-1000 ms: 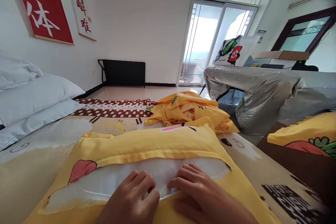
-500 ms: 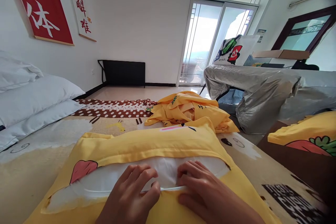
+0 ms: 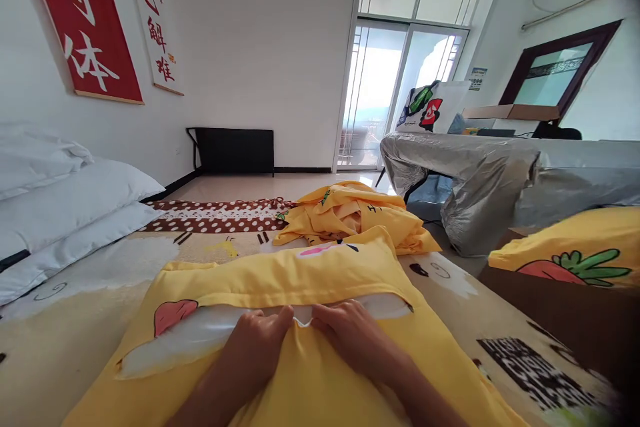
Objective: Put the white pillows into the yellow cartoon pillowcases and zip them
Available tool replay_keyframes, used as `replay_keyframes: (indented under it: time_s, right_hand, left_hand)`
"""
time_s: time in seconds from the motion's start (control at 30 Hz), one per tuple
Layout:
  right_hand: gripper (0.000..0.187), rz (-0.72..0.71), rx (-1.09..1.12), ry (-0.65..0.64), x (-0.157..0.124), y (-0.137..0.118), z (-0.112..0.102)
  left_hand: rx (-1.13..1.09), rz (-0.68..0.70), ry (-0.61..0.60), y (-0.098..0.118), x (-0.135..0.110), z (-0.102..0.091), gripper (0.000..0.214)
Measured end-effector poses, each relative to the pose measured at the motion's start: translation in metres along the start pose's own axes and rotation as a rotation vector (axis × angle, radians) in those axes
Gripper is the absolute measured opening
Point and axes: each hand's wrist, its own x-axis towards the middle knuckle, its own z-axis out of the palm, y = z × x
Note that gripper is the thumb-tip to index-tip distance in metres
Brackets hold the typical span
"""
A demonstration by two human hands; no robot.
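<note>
A yellow pillowcase [image 3: 300,373] with a carrot print lies in front of me, and a white pillow [image 3: 205,330] shows through its long opening. My left hand [image 3: 257,343] is closed on the near edge of that opening, left of its middle. Just to the right, my right hand [image 3: 347,330] pinches the same edge. Between the two hands the edge is drawn up in a small peak, with a white strip along it. The fingertips of both hands are partly hidden against the white pillow.
Beyond the pillow lies a crumpled heap of yellow cloth [image 3: 350,213]. White pillows [image 3: 90,207] are stacked at left. At right, a brown box [image 3: 550,310] has a yellow carrot-print pillow [image 3: 575,247] on it. A table with a silvery cover [image 3: 480,173] stands behind.
Both hands have closed on the opening's near edge and moved away from me, pulling it toward the far edge. Less of the white pillow shows. The view has tilted up slightly.
</note>
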Motion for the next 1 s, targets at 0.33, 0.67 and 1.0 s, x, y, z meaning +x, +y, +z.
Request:
replay_keyframes:
  time_s: [0.33, 0.67, 1.0]
  right_hand:
    - [0.014, 0.012, 0.238, 0.000, -0.043, 0.056, -0.042]
    - [0.030, 0.063, -0.087, 0.109, -0.062, 0.091, -0.068]
    - [0.028, 0.007, -0.335, 0.130, -0.035, 0.094, -0.071]
  left_hand:
    - [-0.026, -0.248, -0.232, -0.026, -0.042, -0.074, 0.031]
    - [-0.201, -0.437, -0.121, -0.065, -0.056, -0.099, 0.034]
    - [0.045, -0.308, -0.078, -0.076, -0.027, -0.099, 0.029]
